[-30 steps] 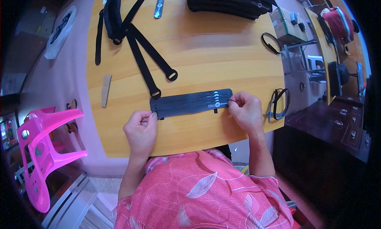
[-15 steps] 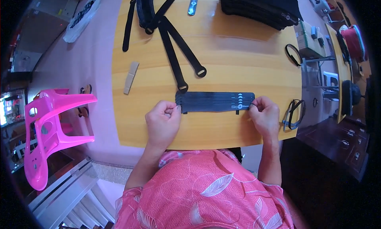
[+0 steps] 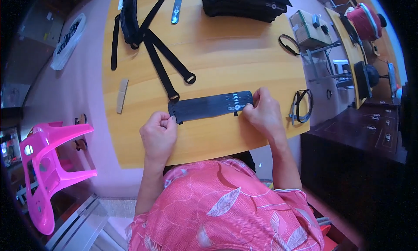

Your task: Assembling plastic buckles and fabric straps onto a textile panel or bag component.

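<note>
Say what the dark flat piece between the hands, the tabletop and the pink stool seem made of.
Dark flat piece: perhaps fabric or rubber; low sheen and faint lines leave it open. Tabletop: wood or wood-look laminate, satin, by its grain and soft glare. Pink stool: likely glossy plastic; smooth, highlighted legs.

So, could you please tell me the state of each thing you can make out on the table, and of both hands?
Dark rectangular panel: spread out lengthwise
Left hand: fingers curled, at panel's left end
Right hand: fingers bent, at panel's right end
Black slotted straps: splayed in a V
Black fabric stack: piled
Beige strip: lying flat, creased
</note>
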Tool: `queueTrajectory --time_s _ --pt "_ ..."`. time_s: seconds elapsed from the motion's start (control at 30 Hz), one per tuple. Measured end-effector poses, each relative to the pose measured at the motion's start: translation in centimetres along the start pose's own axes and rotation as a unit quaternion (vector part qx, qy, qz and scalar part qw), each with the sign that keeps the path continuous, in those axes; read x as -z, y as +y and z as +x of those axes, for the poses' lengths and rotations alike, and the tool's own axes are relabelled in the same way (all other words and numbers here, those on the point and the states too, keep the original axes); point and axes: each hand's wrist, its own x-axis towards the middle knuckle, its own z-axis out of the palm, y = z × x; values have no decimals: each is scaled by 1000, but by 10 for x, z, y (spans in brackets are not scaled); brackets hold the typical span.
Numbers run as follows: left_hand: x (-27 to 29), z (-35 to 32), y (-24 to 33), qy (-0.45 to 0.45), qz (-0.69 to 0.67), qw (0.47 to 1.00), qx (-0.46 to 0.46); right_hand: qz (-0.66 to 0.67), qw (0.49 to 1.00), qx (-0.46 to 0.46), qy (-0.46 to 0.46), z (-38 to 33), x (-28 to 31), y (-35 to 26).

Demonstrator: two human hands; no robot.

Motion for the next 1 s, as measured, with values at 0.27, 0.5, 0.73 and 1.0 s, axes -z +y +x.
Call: queueTrajectory --time_s 0.27,0.5,0.73,1.0 --pt "19 -23 5 7 110 960 -256 -41 986 140 80 -28 5 -12" --pt "7 -36 -9 -103 219 907 -344 -50 891 451 24 -63 -68 -41" --pt "15 -37 -9 -145 261 902 -313 -173 949 253 80 -61 -27 25" --pt "34 -28 -10 -161 109 935 -296 -146 953 257 65 -56 1 6"
